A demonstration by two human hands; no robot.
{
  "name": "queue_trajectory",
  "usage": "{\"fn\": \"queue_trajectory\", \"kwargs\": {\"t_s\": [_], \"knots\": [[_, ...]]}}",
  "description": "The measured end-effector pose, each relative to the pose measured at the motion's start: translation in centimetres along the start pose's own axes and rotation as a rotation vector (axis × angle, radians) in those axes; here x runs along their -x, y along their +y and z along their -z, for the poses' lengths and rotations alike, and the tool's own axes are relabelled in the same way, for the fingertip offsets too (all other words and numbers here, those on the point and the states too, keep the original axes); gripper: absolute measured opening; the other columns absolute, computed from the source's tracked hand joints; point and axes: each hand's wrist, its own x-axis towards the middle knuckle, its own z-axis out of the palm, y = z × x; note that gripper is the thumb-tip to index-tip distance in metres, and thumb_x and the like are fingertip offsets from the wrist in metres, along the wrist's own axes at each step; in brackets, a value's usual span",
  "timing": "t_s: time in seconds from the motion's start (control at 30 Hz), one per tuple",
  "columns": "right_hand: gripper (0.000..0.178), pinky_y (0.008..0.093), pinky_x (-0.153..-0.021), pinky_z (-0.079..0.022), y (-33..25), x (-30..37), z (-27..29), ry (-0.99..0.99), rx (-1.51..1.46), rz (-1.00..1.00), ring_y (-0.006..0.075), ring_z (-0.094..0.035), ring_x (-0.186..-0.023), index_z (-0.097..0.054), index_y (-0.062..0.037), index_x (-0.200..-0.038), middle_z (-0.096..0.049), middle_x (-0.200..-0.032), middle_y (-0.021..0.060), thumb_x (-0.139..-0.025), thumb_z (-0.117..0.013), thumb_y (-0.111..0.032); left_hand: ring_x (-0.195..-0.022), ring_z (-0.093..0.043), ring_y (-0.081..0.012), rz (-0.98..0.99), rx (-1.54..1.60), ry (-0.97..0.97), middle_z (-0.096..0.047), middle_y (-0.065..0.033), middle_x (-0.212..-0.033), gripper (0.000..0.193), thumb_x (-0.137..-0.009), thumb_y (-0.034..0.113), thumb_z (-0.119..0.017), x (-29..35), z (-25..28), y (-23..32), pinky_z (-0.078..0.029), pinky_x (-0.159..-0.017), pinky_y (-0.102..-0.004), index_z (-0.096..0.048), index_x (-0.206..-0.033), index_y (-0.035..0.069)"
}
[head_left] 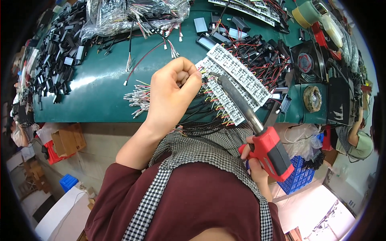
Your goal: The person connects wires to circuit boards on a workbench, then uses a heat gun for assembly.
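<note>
My left hand [171, 90] is pinched closed at the left edge of the white circuit boards [237, 78], thumb and forefinger together on what looks like a thin wire, mostly hidden by the fingers. A red and black soldering gun [273, 154] is gripped in my right hand [257, 166], partly covered by the tool. Its long dark barrel slants up and left, and the bent tip meets the board just beside my left fingertips. Short coloured wires line the lower board edge. Black cables with stripped ends [138, 98] run beneath my left hand.
Black rectangular housings [60, 60] are heaped at the left of the green table [100, 104]. Behind lies a clear plastic bag [96, 20] with cables. Red-black wired parts [265, 56] pile up beyond the boards. At right are a fan [306, 62] and a tape roll [312, 99].
</note>
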Motion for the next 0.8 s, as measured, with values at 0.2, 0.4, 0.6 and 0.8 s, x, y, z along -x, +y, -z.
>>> {"fn": "queue_trajectory", "kwargs": {"t_s": [0.2,0.4,0.6,0.8], "knots": [[0.063,0.0267,-0.06,-0.05,1.5,0.3,-0.1,-0.019,-0.045,0.119,0.0177,-0.062,-0.063,-0.039,0.0087,-0.129,-0.063,-0.077,0.0123,-0.073,-0.067,-0.002,-0.05,-0.031,0.0005,0.007,0.023,0.011,-0.042,0.0064,-0.052,0.009,-0.082,0.002,-0.056,0.0,-0.1,0.0,-0.022,-0.046,-0.0211,-0.052,-0.075,-0.001],[0.064,0.0275,-0.059,-0.05,1.5,0.2,-0.2,-0.022,-0.015,0.134,0.0183,-0.062,-0.063,-0.038,0.0089,-0.129,-0.062,-0.079,0.0138,-0.073,-0.066,-0.001,-0.05,-0.029,0.0004,0.009,0.024,0.024,-0.04,0.0071,-0.052,0.009,-0.081,0.001,-0.058,0.1,-0.1,-0.1,-0.021,-0.046,-0.0213,-0.052,-0.075,-0.001],[0.062,0.0277,-0.062,-0.05,0.9,0.0,-0.2,-0.027,0.032,0.075,0.0166,-0.062,-0.062,-0.041,0.0084,-0.127,-0.063,-0.077,0.0102,-0.071,-0.066,-0.002,-0.05,-0.029,0.0004,-0.001,0.019,0.03,-0.04,0.0071,-0.052,0.01,-0.081,0.001,-0.058,0.0,-0.1,-0.4,-0.021,-0.046,-0.0214,-0.052,-0.074,-0.001],[0.041,0.0284,-0.07,-0.05,0.4,-0.1,-0.6,0.055,0.117,0.008,0.0191,-0.064,-0.07,-0.058,0.0045,-0.108,-0.065,-0.083,0.0098,-0.069,-0.068,-0.003,-0.05,-0.028,0.0004,-0.003,0.027,0.023,-0.038,0.0072,-0.051,0.01,-0.082,0.003,-0.057,-0.1,-0.1,-0.5,-0.02,-0.046,-0.0217,-0.053,-0.074,-0.001]]}}
